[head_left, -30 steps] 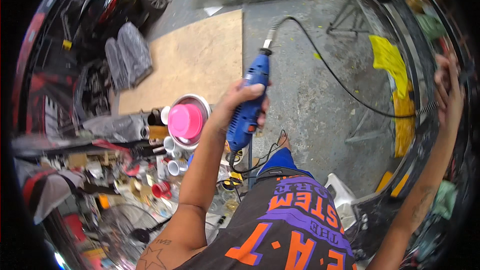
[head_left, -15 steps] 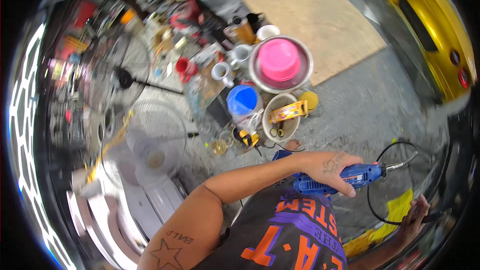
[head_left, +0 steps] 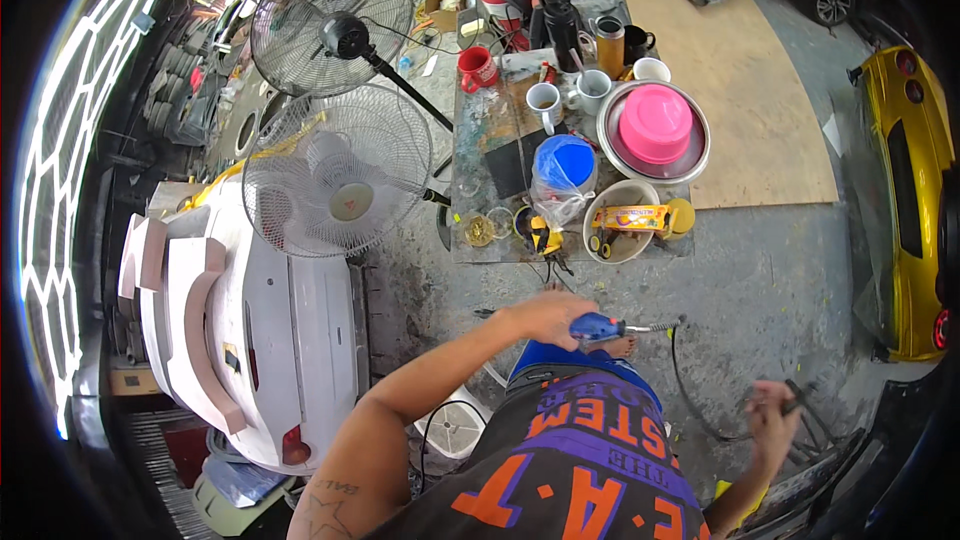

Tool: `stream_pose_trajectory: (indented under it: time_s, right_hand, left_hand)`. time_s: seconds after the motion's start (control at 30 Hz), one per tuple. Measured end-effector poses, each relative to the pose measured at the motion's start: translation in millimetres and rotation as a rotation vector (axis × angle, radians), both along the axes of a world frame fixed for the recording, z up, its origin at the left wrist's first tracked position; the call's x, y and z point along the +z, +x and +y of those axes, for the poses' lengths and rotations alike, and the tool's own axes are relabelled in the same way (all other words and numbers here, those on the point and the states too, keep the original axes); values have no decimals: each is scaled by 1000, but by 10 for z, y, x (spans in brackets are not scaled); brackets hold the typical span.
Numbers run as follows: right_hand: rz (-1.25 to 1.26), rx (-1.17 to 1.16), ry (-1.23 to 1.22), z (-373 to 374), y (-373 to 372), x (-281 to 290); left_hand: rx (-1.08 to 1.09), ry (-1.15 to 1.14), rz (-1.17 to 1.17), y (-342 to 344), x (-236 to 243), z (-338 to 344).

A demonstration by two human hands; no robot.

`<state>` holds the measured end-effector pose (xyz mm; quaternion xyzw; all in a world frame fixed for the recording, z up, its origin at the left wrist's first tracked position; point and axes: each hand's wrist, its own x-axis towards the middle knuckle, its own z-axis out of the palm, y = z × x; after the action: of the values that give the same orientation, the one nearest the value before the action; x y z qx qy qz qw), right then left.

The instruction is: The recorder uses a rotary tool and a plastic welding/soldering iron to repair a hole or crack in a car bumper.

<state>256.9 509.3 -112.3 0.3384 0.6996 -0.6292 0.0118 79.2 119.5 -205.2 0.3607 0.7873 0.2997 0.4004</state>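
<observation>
My left hand (head_left: 545, 317) is closed around a blue rotary tool (head_left: 594, 328), held in front of my waist. From the tool's metal nose, a black flexible shaft (head_left: 678, 370) loops down and to the right. At its other end my right hand (head_left: 772, 422) grips a dark handpiece (head_left: 797, 397), off to the right of my body. The handpiece's tip is too blurred to make out. My palm and fingers hide the rear of the rotary tool.
Ahead stands a low table (head_left: 470, 150) with mugs, a pink bowl (head_left: 655, 123) on a metal basin, and a white tub (head_left: 613, 240). Two pedestal fans and a pale car body (head_left: 290, 330) are left. A yellow car (head_left: 915, 200) is at far right; a white stool (head_left: 455, 428) is near my left arm.
My view has swung right and lifted, so the fans and table sit clearer. The left hand with the rotary tool appears lower and farther left; both hands keep their holds.
</observation>
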Motion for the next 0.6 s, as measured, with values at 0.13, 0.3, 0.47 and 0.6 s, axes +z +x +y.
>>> stream_pose_trajectory:
  time_s: [0.13, 0.3, 0.47, 0.6]
  right_hand:
    - [-64, 55, -49, -616, -215, -624]
    - [-188, -287, -179, -1293, -400, -764]
    - [-146, -492, -176, -1549, -502, -772]
    - [-130, -593, -241, -1694, -481, -802]
  left_hand:
    - [124, 163, 77, 198, -282, 343]
    - [117, 290, -122, 21, -254, 811]
    - [-20, 441, -155, -22, -389, 1055]
    - [-121, 407, -282, 81, -379, 1140]
